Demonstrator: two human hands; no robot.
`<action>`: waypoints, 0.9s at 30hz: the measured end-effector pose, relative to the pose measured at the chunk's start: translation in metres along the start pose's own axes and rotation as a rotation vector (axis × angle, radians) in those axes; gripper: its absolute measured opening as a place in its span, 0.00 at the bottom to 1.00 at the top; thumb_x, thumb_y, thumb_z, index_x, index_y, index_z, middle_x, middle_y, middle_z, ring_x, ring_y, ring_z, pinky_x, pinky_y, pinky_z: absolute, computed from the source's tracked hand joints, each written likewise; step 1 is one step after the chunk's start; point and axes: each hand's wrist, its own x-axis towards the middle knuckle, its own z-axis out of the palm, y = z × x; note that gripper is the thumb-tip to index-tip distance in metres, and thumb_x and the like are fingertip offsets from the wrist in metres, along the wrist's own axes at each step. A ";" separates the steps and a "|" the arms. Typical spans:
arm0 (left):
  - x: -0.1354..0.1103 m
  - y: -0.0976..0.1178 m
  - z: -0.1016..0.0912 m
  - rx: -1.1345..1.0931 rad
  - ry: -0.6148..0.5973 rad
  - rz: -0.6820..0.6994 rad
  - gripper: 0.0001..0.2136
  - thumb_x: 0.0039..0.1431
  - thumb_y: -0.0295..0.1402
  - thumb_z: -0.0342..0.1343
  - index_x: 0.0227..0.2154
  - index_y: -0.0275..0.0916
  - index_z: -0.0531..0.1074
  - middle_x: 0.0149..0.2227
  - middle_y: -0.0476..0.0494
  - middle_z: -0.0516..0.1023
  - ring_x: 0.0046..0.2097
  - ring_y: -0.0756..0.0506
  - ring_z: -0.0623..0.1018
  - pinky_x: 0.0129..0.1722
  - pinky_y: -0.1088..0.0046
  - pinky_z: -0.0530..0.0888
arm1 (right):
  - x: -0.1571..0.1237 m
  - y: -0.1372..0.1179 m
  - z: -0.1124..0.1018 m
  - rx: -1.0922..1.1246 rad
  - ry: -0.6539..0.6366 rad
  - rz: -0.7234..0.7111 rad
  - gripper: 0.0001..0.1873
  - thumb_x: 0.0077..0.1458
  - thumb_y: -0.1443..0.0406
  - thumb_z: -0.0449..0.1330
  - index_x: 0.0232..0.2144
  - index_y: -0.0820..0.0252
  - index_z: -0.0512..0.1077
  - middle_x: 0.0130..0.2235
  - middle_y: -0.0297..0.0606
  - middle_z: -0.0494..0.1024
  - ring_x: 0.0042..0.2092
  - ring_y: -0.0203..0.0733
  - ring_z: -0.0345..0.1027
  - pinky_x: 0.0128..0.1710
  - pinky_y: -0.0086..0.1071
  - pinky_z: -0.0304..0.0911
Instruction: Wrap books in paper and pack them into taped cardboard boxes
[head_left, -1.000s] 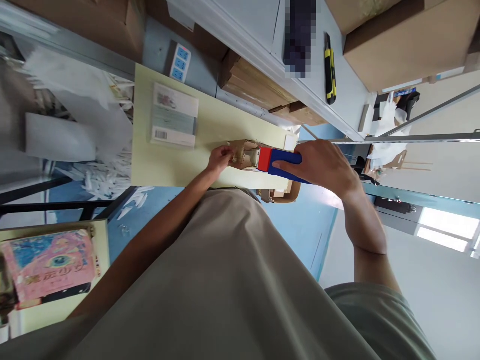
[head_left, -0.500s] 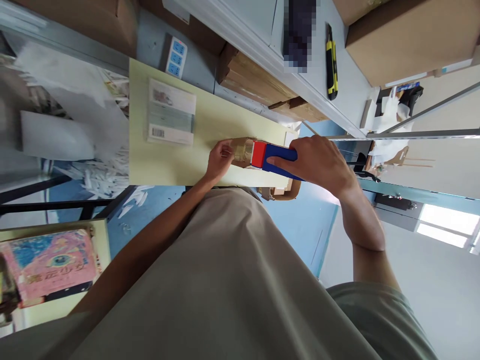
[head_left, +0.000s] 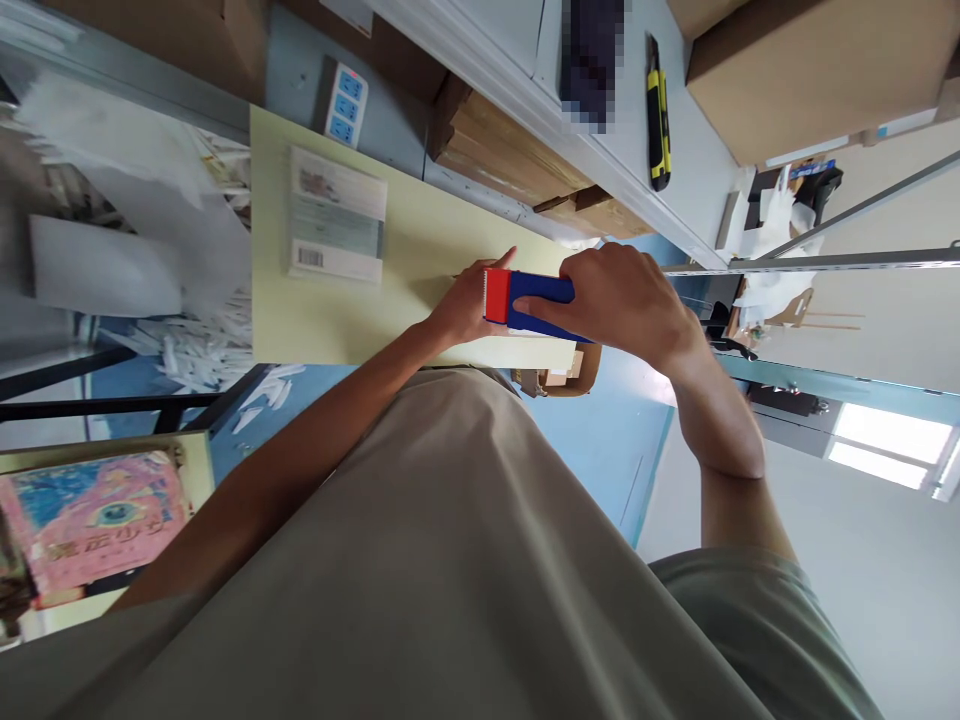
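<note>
My right hand (head_left: 619,300) is wrapped around the blue body of a tape dispenser (head_left: 540,300), which has a red front plate with a toothed edge. Just left of the toothed edge, my left hand (head_left: 469,305) lies with its palm down and its thumb stretched out. The dispenser's front overlaps that hand, so some fingers are hidden. Beneath the left hand, the small brown package is almost fully covered. A flat, wrapped book with a barcode (head_left: 337,215) rests on the pale yellow board (head_left: 315,325), to the left of both hands.
A yellow and black box cutter (head_left: 658,120) lies on the grey shelf (head_left: 694,180). Cardboard boxes (head_left: 517,145) stand beyond the board, near a power strip (head_left: 346,105). White paper scraps (head_left: 199,345) are piled at the left. A pink illustrated book (head_left: 97,520) lies at lower left.
My left hand has moved right, from the package's left end to over it, and its thumb has spread. The tape dispenser has shifted slightly left in my right hand.
</note>
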 end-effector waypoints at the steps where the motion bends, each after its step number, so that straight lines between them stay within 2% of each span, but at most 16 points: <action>1: -0.002 0.000 0.001 -0.007 -0.007 -0.048 0.57 0.53 0.49 0.82 0.82 0.41 0.62 0.66 0.32 0.82 0.68 0.24 0.80 0.73 0.43 0.75 | 0.000 0.001 -0.001 0.006 -0.001 0.006 0.39 0.75 0.34 0.55 0.52 0.61 0.86 0.38 0.54 0.84 0.45 0.64 0.77 0.45 0.45 0.62; 5: -0.009 -0.005 0.007 -0.005 0.029 -0.181 0.50 0.57 0.43 0.80 0.79 0.38 0.66 0.64 0.28 0.83 0.69 0.23 0.78 0.76 0.44 0.71 | 0.002 0.005 -0.004 0.026 -0.009 0.022 0.42 0.74 0.33 0.54 0.54 0.62 0.86 0.41 0.57 0.84 0.48 0.68 0.77 0.46 0.47 0.63; 10: -0.017 -0.012 0.003 0.041 0.024 -0.177 0.55 0.56 0.41 0.82 0.82 0.36 0.62 0.56 0.30 0.85 0.71 0.24 0.77 0.79 0.42 0.67 | 0.005 0.014 0.002 0.016 -0.032 0.036 0.43 0.74 0.31 0.54 0.54 0.63 0.86 0.41 0.57 0.84 0.49 0.68 0.78 0.47 0.48 0.63; 14: -0.023 -0.008 -0.004 0.074 0.019 -0.198 0.56 0.56 0.37 0.82 0.84 0.42 0.59 0.54 0.34 0.87 0.72 0.26 0.76 0.78 0.40 0.66 | 0.002 0.037 0.014 0.003 -0.070 0.062 0.43 0.73 0.31 0.54 0.51 0.61 0.87 0.38 0.54 0.85 0.46 0.65 0.79 0.47 0.47 0.62; 21: -0.032 -0.012 -0.004 0.126 0.009 -0.177 0.55 0.55 0.28 0.79 0.84 0.43 0.59 0.57 0.36 0.88 0.72 0.26 0.75 0.78 0.39 0.66 | 0.001 0.085 0.055 0.030 -0.174 0.074 0.43 0.72 0.30 0.56 0.47 0.61 0.87 0.34 0.51 0.85 0.41 0.59 0.79 0.45 0.44 0.62; 27: -0.038 -0.011 -0.013 0.237 -0.032 -0.173 0.51 0.57 0.32 0.80 0.81 0.43 0.64 0.62 0.35 0.87 0.71 0.26 0.75 0.78 0.38 0.67 | 0.024 0.104 0.103 0.087 -0.174 0.080 0.45 0.70 0.30 0.59 0.46 0.67 0.87 0.38 0.61 0.87 0.44 0.64 0.82 0.44 0.45 0.66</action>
